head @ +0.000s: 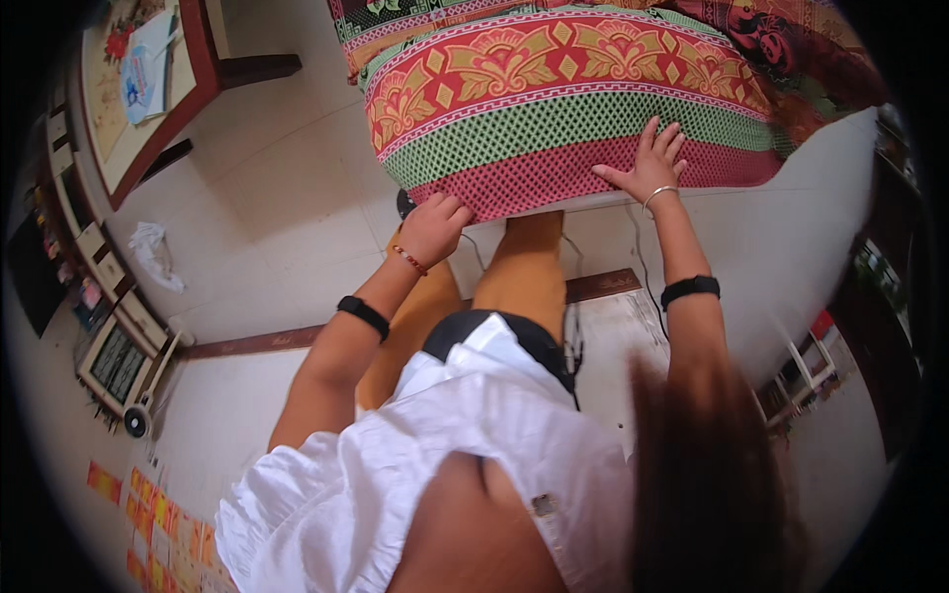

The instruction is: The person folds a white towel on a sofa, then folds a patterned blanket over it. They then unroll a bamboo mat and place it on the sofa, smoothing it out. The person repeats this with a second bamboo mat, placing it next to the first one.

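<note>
A patterned cloth point(519, 126) in red, green and gold, which looks like a bedspread, lies spread in front of me at the top of the head view. My left hand point(437, 222) is closed on its near left edge, fingers curled over the dark red border. Farther right, my right hand point(651, 167) rests flat on the same border with its fingers spread apart, touching the cloth without gripping it. Below the cloth's edge, a strip of white shows between the two hands. What lies underneath the cloth is hidden.
At the upper left stands a wood-edged table point(111, 148) holding papers point(152, 67). A crumpled white cloth or bag point(157, 256) lies on the tiled floor. Dark cables point(643, 274) run down near my legs. A pale wall or panel point(808, 215) rises at the right.
</note>
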A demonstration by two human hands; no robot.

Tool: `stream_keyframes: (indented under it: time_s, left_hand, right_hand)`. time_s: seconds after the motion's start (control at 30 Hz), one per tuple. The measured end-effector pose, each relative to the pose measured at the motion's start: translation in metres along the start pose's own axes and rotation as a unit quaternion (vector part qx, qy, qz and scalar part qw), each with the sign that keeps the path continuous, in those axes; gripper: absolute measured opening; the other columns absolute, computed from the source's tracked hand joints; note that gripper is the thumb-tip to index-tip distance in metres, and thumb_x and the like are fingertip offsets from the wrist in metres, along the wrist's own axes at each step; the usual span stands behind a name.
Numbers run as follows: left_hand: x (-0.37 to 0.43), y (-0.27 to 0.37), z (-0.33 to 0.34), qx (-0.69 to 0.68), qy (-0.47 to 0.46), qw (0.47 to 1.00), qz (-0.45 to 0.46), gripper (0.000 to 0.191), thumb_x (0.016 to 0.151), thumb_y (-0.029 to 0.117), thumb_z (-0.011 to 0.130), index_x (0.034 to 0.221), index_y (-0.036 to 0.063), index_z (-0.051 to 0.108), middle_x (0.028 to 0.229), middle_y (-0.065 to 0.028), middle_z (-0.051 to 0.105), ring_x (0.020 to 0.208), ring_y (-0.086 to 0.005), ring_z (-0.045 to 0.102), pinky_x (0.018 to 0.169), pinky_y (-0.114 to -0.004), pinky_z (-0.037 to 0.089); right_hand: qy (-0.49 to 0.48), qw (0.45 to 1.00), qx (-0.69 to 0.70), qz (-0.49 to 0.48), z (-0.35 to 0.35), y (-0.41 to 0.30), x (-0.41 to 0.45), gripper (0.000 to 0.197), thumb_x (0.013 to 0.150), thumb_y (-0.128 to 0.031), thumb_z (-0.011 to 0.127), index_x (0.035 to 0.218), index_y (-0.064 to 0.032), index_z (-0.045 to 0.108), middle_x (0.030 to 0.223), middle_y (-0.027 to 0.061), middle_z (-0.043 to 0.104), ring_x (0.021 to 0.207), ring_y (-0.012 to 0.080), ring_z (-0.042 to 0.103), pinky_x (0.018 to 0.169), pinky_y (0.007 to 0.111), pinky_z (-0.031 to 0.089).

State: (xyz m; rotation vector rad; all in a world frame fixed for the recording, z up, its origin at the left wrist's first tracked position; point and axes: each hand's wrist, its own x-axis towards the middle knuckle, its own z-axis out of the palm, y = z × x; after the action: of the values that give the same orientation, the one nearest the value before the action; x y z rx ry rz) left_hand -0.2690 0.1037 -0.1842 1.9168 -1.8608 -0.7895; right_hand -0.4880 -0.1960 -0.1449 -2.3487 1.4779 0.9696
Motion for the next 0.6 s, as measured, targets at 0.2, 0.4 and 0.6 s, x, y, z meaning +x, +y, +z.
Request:
stream_keyframes:
  time_s: [0.2,0.4,0.6]
  left_hand:
    - [-0.023,-0.026,0.004,0.037,0.015,0.999,0.021,0.015,0.072,0.005,0.059,0.086,0.0085,0.057,0.084,-0.0053,0.055,0.088,-0.0247,0.055,0.078,-0.036,0.046]
    - [-0.073,-0.087,0.019,0.022,-0.084,0.981,-0.176,0.012,0.078,0.011,0.059,0.090,0.0076,0.060,0.089,-0.0107,0.062,0.088,-0.0294,0.061,0.075,-0.041,0.049]
    - [-0.137,-0.137,0.003,0.004,-0.472,0.823,-0.316,0.021,0.081,0.015,0.056,0.094,0.0051,0.069,0.095,-0.0164,0.070,0.090,-0.0305,0.067,0.075,-0.042,0.054]
  right_hand:
    - [-0.069,0.997,-0.011,0.041,0.000,-0.003,0.013,0.147,0.052,-0.080,0.072,0.152,-0.0040,-0.005,0.155,0.0316,-0.006,0.145,0.0460,-0.005,0.109,0.065,0.019]
    - [-0.026,0.998,-0.021,0.055,0.008,-0.009,0.013,0.147,0.052,-0.075,0.076,0.152,-0.0089,-0.009,0.156,0.0295,-0.006,0.145,0.0459,-0.002,0.108,0.065,0.022]
    - [-0.081,0.983,-0.094,0.135,-0.004,-0.018,0.018,0.145,0.053,-0.073,0.078,0.152,-0.0113,-0.008,0.158,0.0246,-0.001,0.146,0.0402,0.006,0.109,0.065,0.021]
